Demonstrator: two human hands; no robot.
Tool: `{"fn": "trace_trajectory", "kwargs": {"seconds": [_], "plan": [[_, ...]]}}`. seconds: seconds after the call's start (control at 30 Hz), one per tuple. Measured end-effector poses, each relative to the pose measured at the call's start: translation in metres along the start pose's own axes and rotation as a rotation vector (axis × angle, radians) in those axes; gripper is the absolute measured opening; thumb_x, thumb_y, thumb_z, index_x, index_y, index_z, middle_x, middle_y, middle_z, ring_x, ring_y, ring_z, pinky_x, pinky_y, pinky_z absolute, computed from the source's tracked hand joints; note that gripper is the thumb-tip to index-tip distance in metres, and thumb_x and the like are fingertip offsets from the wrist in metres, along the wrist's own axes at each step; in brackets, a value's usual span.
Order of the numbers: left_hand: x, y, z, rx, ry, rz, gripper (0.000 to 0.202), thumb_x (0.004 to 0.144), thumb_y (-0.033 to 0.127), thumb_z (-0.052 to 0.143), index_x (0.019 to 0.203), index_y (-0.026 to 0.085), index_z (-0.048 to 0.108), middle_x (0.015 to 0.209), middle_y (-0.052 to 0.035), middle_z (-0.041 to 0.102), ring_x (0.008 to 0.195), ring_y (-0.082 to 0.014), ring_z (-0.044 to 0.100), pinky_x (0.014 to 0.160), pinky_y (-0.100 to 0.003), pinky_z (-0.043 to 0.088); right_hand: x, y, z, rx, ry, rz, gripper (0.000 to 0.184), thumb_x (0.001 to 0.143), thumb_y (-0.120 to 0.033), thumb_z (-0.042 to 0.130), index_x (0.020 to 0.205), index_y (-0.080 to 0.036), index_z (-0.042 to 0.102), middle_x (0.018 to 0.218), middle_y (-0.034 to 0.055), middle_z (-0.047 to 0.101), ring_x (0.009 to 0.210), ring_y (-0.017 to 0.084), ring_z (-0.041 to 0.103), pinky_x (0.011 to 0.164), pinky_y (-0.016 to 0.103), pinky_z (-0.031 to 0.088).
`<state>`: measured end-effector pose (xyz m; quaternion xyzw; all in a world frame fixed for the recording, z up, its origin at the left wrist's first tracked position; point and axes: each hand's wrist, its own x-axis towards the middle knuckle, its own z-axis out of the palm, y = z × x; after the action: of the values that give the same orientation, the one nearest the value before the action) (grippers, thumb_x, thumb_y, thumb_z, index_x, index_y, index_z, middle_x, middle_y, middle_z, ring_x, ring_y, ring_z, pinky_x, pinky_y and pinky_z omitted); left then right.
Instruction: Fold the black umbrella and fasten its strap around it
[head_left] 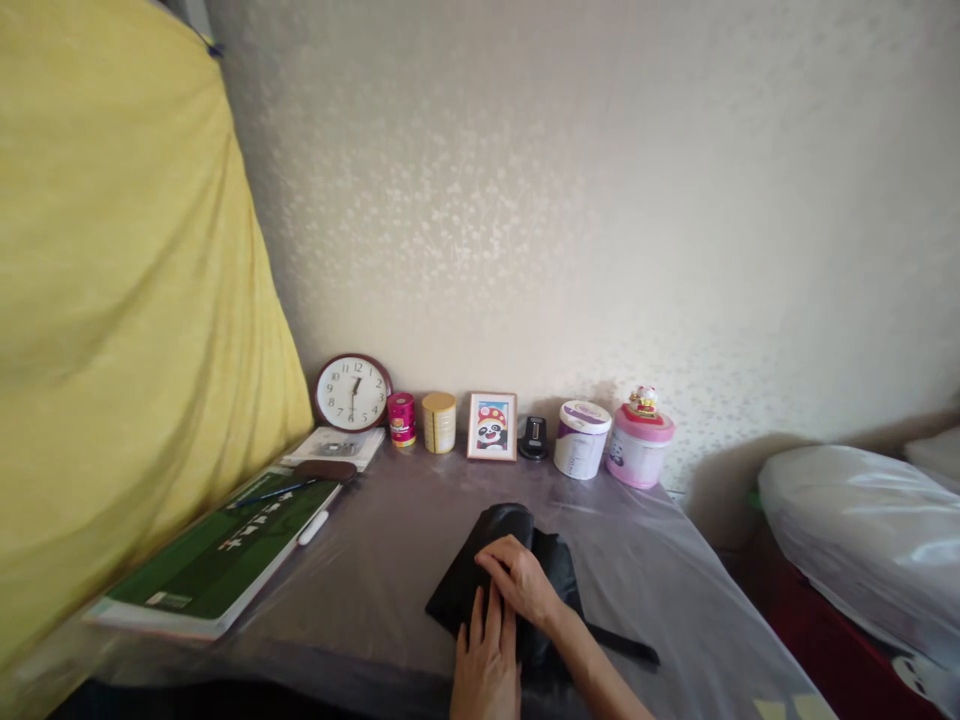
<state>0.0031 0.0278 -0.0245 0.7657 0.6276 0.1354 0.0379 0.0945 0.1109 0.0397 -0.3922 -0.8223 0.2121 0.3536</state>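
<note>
A black, soft, shiny item (pixel 480 540) that looks like a bag or folded cloth lies on the table near its front. From its right side a flat black strap (pixel 624 644) sticks out. My left hand (pixel 486 655) rests flat on the item's lower part with fingers stretched forward. Above it, my right hand (pixel 521 580) crosses over the item with curled fingers, thumb and fingertips pinched together at its surface. Whatever the pinch holds is too small to make out. The two hands touch or nearly touch.
A green book (pixel 225 550) with a pen on it lies left, beside a white marker (pixel 313 527). Along the wall stand a clock (pixel 352 392), a pink can (pixel 402 420), a yellow can (pixel 439 424), a panda picture frame (pixel 492 427), a white tub (pixel 581 442) and a pink tub (pixel 637 455).
</note>
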Motion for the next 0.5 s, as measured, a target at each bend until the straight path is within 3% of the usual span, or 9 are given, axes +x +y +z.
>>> {"fn": "trace_trajectory", "kwargs": {"seconds": [0.1,0.2,0.33,0.5], "plan": [[0.002,-0.005,0.010,0.016,0.012,0.021,0.071,0.070,0.003,0.039,0.136,0.022,0.023,0.144,-0.0036,0.020,0.132,-0.0243,0.020,0.102,-0.036,0.033,-0.017,0.005,-0.001,-0.034,0.022,-0.078,0.029,0.091,-0.032,0.038,0.091,-0.019,0.064,0.091,0.0045,0.065,0.099,0.014,0.053,0.088,0.025,0.040],[0.005,-0.008,0.019,0.042,0.022,0.046,0.071,0.070,0.001,0.037,0.137,0.017,0.019,0.144,-0.0083,0.018,0.131,-0.0256,0.021,0.102,-0.034,0.033,-0.017,0.019,0.000,-0.119,0.011,-0.133,0.029,0.092,-0.027,0.036,0.097,-0.019,0.063,0.099,0.0038,0.065,0.110,0.016,0.049,0.100,0.033,0.031],[0.008,-0.007,0.027,0.093,0.072,0.007,0.072,0.070,-0.003,0.035,0.136,0.020,0.019,0.143,-0.0085,0.021,0.130,-0.0261,0.025,0.100,-0.034,0.036,0.004,0.047,0.001,-0.232,0.017,-0.091,0.031,0.092,-0.025,0.035,0.101,-0.020,0.063,0.108,0.0042,0.063,0.115,0.019,0.046,0.103,0.042,0.025],[0.010,-0.005,0.028,0.121,0.089,-0.063,0.067,0.073,-0.007,0.025,0.134,0.023,0.023,0.140,-0.0075,0.027,0.127,-0.0240,0.030,0.099,-0.031,0.037,0.035,0.077,0.000,-0.312,0.010,-0.012,0.031,0.091,-0.024,0.035,0.102,-0.020,0.064,0.112,0.0037,0.061,0.118,0.020,0.044,0.103,0.043,0.026]]}}
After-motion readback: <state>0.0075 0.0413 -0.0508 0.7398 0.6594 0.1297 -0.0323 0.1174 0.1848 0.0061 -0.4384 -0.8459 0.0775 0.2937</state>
